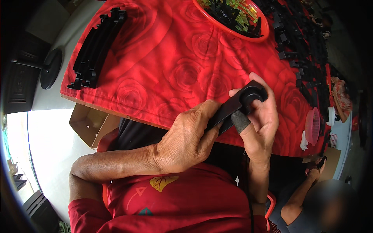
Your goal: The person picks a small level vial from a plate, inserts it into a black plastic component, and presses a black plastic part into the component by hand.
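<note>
A black plastic piece (229, 110) with a hook-shaped, curved end is held in front of my body, tilted up to the right. My left hand (188, 136) is closed round its lower end, which is partly hidden by the fingers. At the curved end, my right hand (262, 124) grips the piece between thumb and fingers. A dark grey cover sits on the right thumb. Both hands are over the near edge of the table, which has a red rose-patterned cloth (155, 73).
Several long black parts (99, 48) lie together at the table's left. An orange-red basin (266, 31) of yellow-green and black pieces stands at the far side. Many black parts (299, 58) and a pink basket (312, 126) line the right. A cardboard box (87, 124) is below left; a co-worker's arm (299, 194) shows lower right.
</note>
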